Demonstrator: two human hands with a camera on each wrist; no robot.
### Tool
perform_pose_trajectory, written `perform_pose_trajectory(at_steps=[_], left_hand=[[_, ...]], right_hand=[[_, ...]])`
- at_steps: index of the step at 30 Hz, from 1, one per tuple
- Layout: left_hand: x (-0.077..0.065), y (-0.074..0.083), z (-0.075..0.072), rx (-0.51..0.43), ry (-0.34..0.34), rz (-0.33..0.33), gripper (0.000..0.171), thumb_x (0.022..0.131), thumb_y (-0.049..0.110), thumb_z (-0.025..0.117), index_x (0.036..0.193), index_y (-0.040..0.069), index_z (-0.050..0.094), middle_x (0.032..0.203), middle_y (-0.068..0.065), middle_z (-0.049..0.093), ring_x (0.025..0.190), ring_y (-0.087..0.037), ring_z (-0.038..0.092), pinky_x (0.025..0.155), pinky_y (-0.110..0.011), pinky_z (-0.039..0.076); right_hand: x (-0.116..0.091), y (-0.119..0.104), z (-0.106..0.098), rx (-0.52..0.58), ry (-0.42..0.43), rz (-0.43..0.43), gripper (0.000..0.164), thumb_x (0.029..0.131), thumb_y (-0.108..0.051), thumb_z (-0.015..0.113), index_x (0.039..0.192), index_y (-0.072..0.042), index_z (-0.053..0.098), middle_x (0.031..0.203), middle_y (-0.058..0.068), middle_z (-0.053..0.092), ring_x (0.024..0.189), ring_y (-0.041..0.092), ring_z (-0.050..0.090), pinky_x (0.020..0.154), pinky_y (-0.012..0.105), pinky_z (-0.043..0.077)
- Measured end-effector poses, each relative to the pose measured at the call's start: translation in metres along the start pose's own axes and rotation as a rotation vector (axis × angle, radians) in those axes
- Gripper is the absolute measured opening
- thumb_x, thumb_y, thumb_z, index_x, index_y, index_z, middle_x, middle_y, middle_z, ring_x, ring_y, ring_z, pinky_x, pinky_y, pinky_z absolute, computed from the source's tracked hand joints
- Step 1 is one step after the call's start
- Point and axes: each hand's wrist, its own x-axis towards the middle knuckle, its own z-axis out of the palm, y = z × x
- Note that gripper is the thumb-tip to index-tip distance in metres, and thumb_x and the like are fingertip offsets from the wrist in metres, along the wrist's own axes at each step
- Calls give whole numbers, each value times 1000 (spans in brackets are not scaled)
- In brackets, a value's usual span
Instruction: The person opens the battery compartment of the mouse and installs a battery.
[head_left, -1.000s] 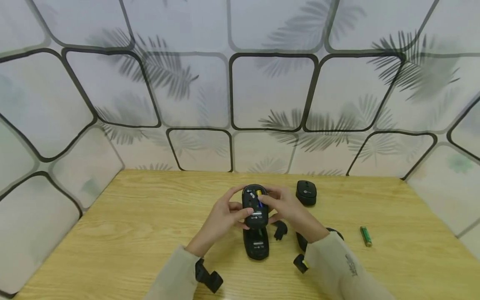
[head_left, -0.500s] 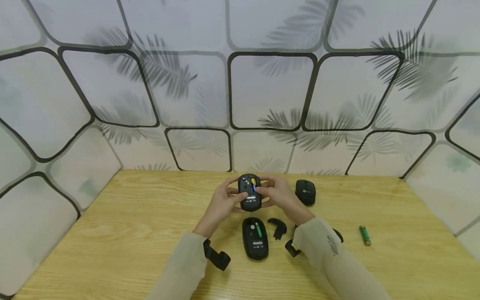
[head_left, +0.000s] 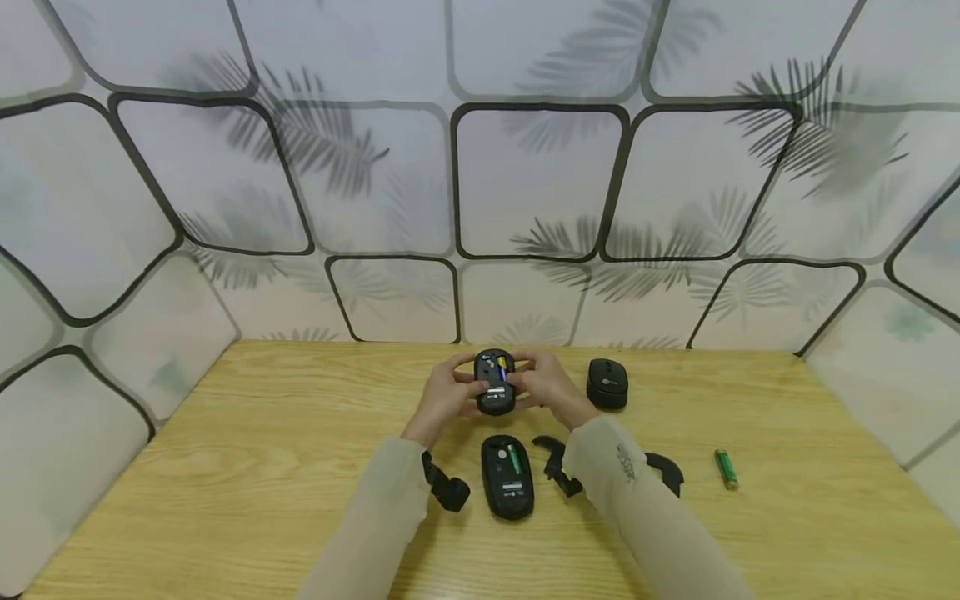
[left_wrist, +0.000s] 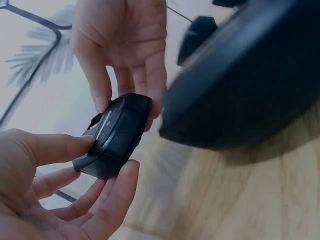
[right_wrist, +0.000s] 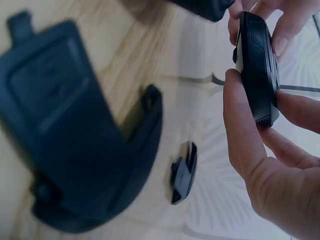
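Both hands hold a black computer mouse (head_left: 495, 400), underside up, above the table's back part. A yellow and blue battery (head_left: 502, 367) lies in its uncovered compartment. My left hand (head_left: 441, 395) grips the left side, thumb on the underside and fingers behind, as the left wrist view also shows. On the other side my right hand (head_left: 551, 387) holds it, thumb at the battery's lower end. Below them a second mouse (head_left: 510, 500) lies underside up on the wood, a green battery (head_left: 513, 459) in its compartment. A curved black cover (head_left: 551, 447) lies right of it.
A third black mouse (head_left: 607, 383) stands right side up at the back right. Partly behind the right sleeve lies another curved black piece (head_left: 666, 473). A loose green battery (head_left: 726, 469) rests at the right. Patterned cloth walls (head_left: 540, 187) enclose the wooden table (head_left: 262, 450).
Both hands have carried the held mouse up and away from the second mouse, uncovering that one's green battery. The thumb stays at the yellow and blue battery; the things on the table have not moved.
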Motion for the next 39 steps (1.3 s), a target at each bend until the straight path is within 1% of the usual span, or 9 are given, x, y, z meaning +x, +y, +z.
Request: perform_pose_trajectory(at_steps=[5, 8, 13, 16, 20, 24, 26, 31, 39], left_hand=[[6, -7, 5, 39, 4, -19, 51, 92, -7, 70, 140, -1, 55, 115, -26, 62, 86, -30, 68, 64, -36, 65], [10, -9, 9, 60, -12, -33, 50, 92, -7, 69, 140, -2, 54, 119, -28, 61, 91, -33, 68, 64, -34, 64], [15, -8, 14, 114, -40, -21, 48, 94, -6, 66, 141, -4, 53, 125, -30, 59, 102, -39, 66, 67, -36, 65], [18, -8, 14, 136, -47, -21, 48, 94, -7, 66, 141, -4, 53, 124, -29, 60, 104, -39, 66, 69, -37, 65], [25, -5, 12, 181, -60, -5, 49, 93, -6, 68, 140, -2, 56, 123, -28, 62, 104, -37, 67, 71, -36, 65], [30, 1, 10, 237, -59, -4, 48, 92, -6, 70, 138, 0, 59, 123, -28, 63, 103, -37, 68, 71, -35, 64], [30, 2, 8, 232, -57, -24, 47, 92, -6, 70, 137, 1, 59, 123, -28, 63, 103, -37, 68, 72, -36, 65], [28, 0, 7, 157, -63, -68, 49, 93, -6, 69, 140, 3, 57, 126, -28, 61, 106, -37, 67, 77, -39, 64], [28, -3, 5, 114, -61, -98, 51, 94, -5, 69, 142, 5, 56, 129, -27, 58, 109, -37, 66, 80, -39, 64]], right_hand=[[5, 10, -2, -47, 30, 27, 35, 95, 5, 64, 130, 9, 59, 107, 27, 67, 73, 23, 70, 62, 34, 64], [9, 15, -3, -100, 46, 32, 32, 94, 5, 65, 125, 11, 61, 107, 27, 68, 72, 25, 71, 60, 33, 64], [16, 17, -2, -269, 59, 12, 30, 95, 1, 64, 123, 10, 63, 114, 27, 67, 82, 29, 73, 64, 33, 64], [18, 14, -1, -324, 60, 23, 31, 97, -2, 64, 126, 9, 63, 117, 28, 66, 87, 30, 73, 67, 33, 64], [19, 11, -1, -323, 60, 47, 31, 98, -1, 63, 127, 9, 61, 118, 31, 64, 83, 32, 73, 64, 34, 64], [21, 11, 0, -329, 48, 42, 29, 99, -1, 62, 126, 9, 59, 115, 30, 63, 77, 30, 72, 61, 32, 64], [21, 10, 0, -319, 39, 43, 28, 100, -1, 61, 126, 8, 58, 111, 28, 63, 76, 29, 71, 62, 32, 64], [20, 9, 1, -328, 30, 39, 25, 100, -1, 60, 124, 7, 56, 104, 25, 63, 73, 27, 70, 61, 32, 64], [18, 9, 2, -340, 5, 41, 32, 103, -3, 58, 132, 8, 51, 107, 28, 62, 69, 25, 66, 59, 32, 63]])
